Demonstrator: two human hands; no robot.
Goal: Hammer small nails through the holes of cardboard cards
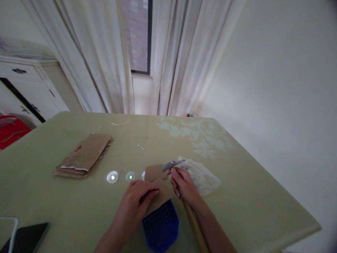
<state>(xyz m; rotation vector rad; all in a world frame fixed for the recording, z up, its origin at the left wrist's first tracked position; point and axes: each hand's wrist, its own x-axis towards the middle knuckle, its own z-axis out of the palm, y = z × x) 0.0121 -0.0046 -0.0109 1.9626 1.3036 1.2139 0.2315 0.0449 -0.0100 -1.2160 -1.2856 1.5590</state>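
Note:
My right hand point(185, 186) is closed around a hammer point(173, 164), high on its wooden handle, just under the grey metal head. The handle runs back toward me beneath my forearm. The fingertips of my left hand point(138, 198) pinch a small shiny nail point(156, 188), mostly hidden by the fingers, over a piece of brown cardboard point(163, 192). That cardboard lies partly across a blue perforated plastic basket point(161, 226). Another flat cardboard piece point(154, 173) extends beyond it. A crumpled clear plastic bag point(201, 177) lies past my right hand.
Left of my hands is a stack of perforated brown cardboard point(85, 153). Two clear round discs point(112, 177) and a small pale piece point(140, 147) lie on the green table point(247, 196). A phone point(28, 237) with a white cable point(14, 228) rests at the near left.

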